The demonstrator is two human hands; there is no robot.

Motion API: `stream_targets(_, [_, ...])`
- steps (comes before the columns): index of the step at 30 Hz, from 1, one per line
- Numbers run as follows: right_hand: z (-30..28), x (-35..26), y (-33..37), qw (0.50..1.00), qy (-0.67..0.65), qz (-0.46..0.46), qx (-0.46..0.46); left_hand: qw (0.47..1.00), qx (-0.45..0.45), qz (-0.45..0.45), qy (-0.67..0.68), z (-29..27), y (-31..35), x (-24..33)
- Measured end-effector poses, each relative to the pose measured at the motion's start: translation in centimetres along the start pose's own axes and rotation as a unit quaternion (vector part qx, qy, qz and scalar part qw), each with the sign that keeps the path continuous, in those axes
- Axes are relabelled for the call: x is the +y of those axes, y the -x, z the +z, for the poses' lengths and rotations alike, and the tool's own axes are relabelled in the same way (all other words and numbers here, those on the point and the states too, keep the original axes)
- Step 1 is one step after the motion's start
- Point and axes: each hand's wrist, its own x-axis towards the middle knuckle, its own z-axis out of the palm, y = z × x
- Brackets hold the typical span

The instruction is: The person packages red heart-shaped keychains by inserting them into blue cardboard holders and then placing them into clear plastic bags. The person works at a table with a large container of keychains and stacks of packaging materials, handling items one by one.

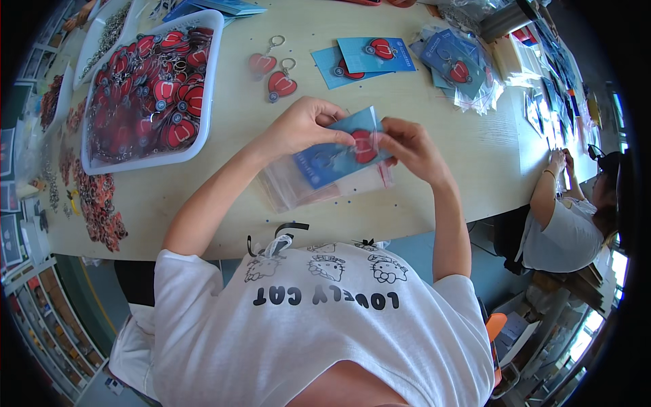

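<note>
My left hand (308,127) pinches the upper left edge of a blue card (325,167), thumb on its front. A red heart-shaped keychain (364,146) lies against the card's right part, its metal ring toward the middle. At the card's right edge, my right hand (413,150) is closed, thumb and fingers pinching beside the heart. Clear zip bags (288,193) with a red strip lie beneath the card. Whether the card is inside a bag or over it, I cannot tell. Beyond my hands, two loose heart keychains (282,84) rest on the table.
At the left stands a white bin (211,95) full of heart keychains, beside small piles of metal rings and red parts (98,203). Blue cards with keychains (400,57) lie at the far side, bagged ones (461,71) farther right. A co-worker (563,224) sits at the right.
</note>
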Motion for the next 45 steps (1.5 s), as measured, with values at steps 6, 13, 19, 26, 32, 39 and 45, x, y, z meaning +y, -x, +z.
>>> stream_targets(6, [-0.9,-0.8,0.7,0.997,-0.043,-0.029,0.049,0.999,0.012,-0.017,-0.036,-0.3,0.0,0.9])
stream_targets(13, [0.2,-0.5,0.8,0.986,0.133,-0.080,0.065,0.994,0.002,0.021,-0.104,0.3,-0.8,1.2])
stream_targets(19, [0.2,0.4,0.7,0.960,-0.142,-0.173,0.165,0.980,0.031,0.069,-0.187,0.8,-2.6,3.7])
stream_targets(26, [-11.9,2.7,0.3,0.906,-0.110,-0.174,0.369,0.888,0.186,0.199,-0.371,-2.7,-16.5,5.4])
stream_targets(32, [-19.2,4.6,-0.7,0.809,0.319,0.095,0.485,0.737,0.121,-0.004,-0.665,-1.3,-23.4,5.4])
stream_targets(39, [-12.4,1.3,0.4,0.706,0.437,-0.044,0.556,0.830,-0.132,-0.047,-0.540,-2.6,-25.6,5.2])
stream_targets(45, [-8.2,0.8,1.2,0.844,0.253,-0.139,0.452,0.995,0.008,0.068,-0.070,-5.0,-18.7,7.5])
